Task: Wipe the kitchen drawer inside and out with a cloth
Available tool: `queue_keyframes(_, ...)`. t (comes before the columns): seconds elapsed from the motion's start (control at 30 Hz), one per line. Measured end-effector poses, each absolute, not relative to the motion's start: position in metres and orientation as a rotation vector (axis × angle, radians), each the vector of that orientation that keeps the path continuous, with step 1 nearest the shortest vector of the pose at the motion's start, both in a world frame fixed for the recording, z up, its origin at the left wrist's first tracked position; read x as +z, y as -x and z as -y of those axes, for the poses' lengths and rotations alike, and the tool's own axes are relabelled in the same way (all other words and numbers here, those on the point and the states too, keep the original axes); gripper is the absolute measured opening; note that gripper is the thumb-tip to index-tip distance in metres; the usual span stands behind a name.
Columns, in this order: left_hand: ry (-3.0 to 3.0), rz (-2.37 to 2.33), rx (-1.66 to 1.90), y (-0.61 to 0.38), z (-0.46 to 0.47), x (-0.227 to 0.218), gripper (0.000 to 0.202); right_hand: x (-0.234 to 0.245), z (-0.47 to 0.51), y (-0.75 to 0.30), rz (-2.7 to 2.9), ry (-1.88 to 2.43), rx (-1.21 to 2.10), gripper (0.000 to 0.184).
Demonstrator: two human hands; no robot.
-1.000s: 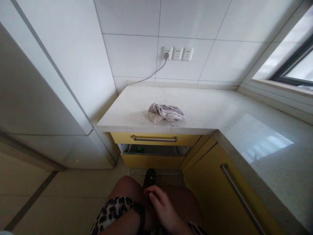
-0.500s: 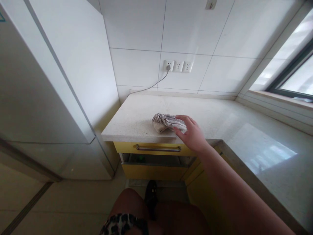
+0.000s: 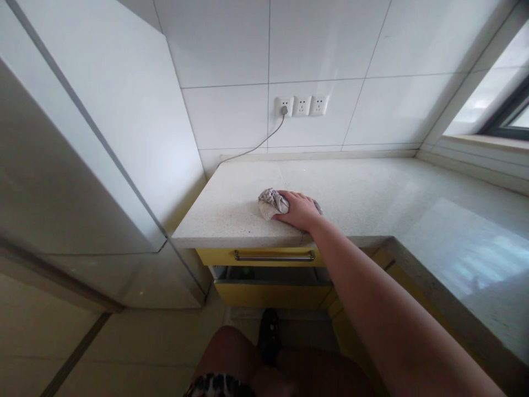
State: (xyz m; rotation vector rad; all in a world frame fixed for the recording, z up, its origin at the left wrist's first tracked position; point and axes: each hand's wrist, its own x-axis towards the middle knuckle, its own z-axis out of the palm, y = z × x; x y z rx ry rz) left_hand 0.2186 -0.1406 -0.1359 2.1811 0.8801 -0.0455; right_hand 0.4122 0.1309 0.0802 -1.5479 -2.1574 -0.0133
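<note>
A crumpled grey-beige cloth (image 3: 270,202) lies on the pale stone countertop (image 3: 355,193), near its front edge. My right hand (image 3: 298,210) rests on top of the cloth with the fingers curled over it, covering most of it. My right arm stretches from the lower right of the view up to the counter. My left hand is out of sight.
A tall white fridge (image 3: 95,165) stands to the left of the counter. Below the counter is a yellow drawer with a metal handle (image 3: 275,256), and a lower drawer (image 3: 273,284) stands ajar. A plugged-in socket strip (image 3: 301,106) sits on the tiled wall. My knees and a black shoe (image 3: 269,336) show below.
My right hand rose from my lap, reached the cloth and has now closed down over it. The left hand has dropped out of view.
</note>
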Motion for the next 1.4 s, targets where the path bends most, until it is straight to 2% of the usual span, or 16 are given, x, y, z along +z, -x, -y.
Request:
queue_keyframes(0.13, -2.251, -1.081, 0.133, -0.221, 0.114, -0.113, 0.027, 0.080, -0.131, -0.416, 2.121, 1.560, -0.009, 0.079)
queue_keyframes(0.27, -2.464, -1.236, 0.715, -0.219, 0.067, -0.064, 0.034, 0.080, -0.128, -0.420, 1.985, 1.665, 0.038, 0.070)
queue_keyframes(0.33, -2.576, -1.291, 0.788, -0.217, 0.043, -0.041, 0.031, 0.080, -0.126, -0.420, 1.951, 1.691, 0.040, 0.069)
queue_keyframes(0.47, -2.730, -1.458, 0.639, -0.214, 0.004, -0.026, 0.028, 0.082, -0.122, -0.419, 1.952, 1.693, 0.007, 0.070)
queue_keyframes(0.8, -2.792, -1.639, 0.532, -0.215, -0.029, -0.057, 0.024, 0.081, -0.121, -0.422, 1.916, 1.688, 0.004, 0.069)
queue_keyframes(1.1, -2.735, -1.685, 0.577, -0.216, 0.018, -0.054, 0.017, 0.076, -0.119, -0.427, 1.899, 1.706, -0.003, 0.061)
queue_keyframes(1.4, -2.546, -1.637, 0.495, -0.206, 0.102, -0.036, 0.029, 0.074, -0.116, -0.430, 1.874, 1.717, 0.025, 0.049)
